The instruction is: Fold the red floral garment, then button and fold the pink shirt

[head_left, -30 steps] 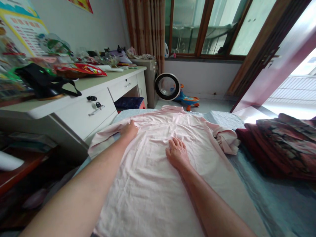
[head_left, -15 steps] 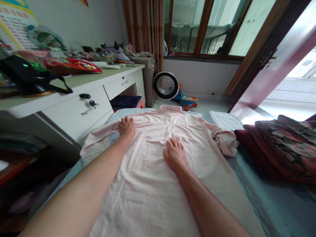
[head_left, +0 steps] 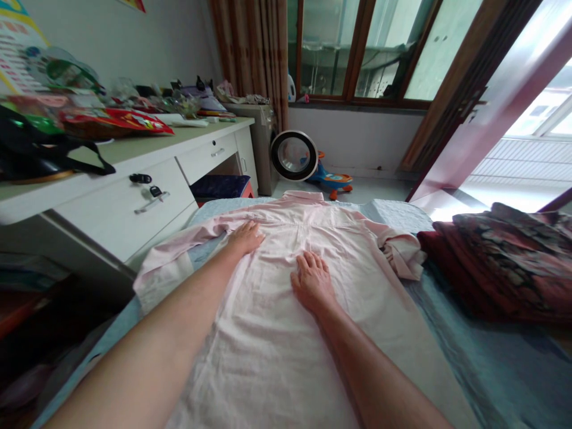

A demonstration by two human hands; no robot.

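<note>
A pale pink long-sleeved shirt lies spread out with its back facing up and its collar at the far end. My left hand rests flat on the cloth near the left shoulder, fingers stretched out. Lower and towards the middle of the back, my right hand is laid on the fabric with its fingers loosely extended. Neither hand grips the shirt. The left sleeve reaches out to the left, while the right sleeve is bunched up at the right side. Wrinkles run across the back.
Under the shirt is a light blue cover. Folded dark red patterned textiles are stacked at the right. A white desk with cluttered top stands at the left. Beyond are an open round washer door and a blue toy car.
My left hand has opened from a curled grip near the left sleeve and moved right, now flat on the shirt. My right hand stays at about the same spot on the back.
</note>
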